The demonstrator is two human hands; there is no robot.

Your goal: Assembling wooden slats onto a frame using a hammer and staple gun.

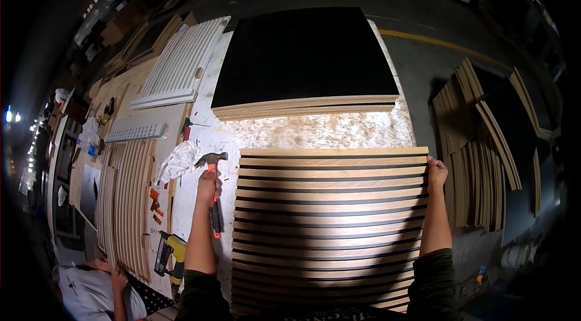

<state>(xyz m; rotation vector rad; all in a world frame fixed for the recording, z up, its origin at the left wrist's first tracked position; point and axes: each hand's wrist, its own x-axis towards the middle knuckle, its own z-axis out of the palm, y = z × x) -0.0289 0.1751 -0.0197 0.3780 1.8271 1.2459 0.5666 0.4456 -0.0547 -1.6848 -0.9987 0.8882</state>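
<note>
A slatted wood panel (327, 197), pale slats over a black backing, lies on the worktable in front of me. In my left hand (207, 188) is a claw hammer (215, 215) with a red and black handle, its head pointing away from me beside the panel's far left corner. My right hand (437, 174) pinches the panel's far right corner. Behind the panel, a stack of black-topped boards (305, 57) with pale edges rests on the table.
Left of my arm are a yellow and black nail gun (175, 251), a crumpled white cloth (180, 160) and a screwdriver (189, 129). White slatted panels (175, 66) lie beyond. Another person (100, 287) works at lower left. More panels (475, 157) lean at the right.
</note>
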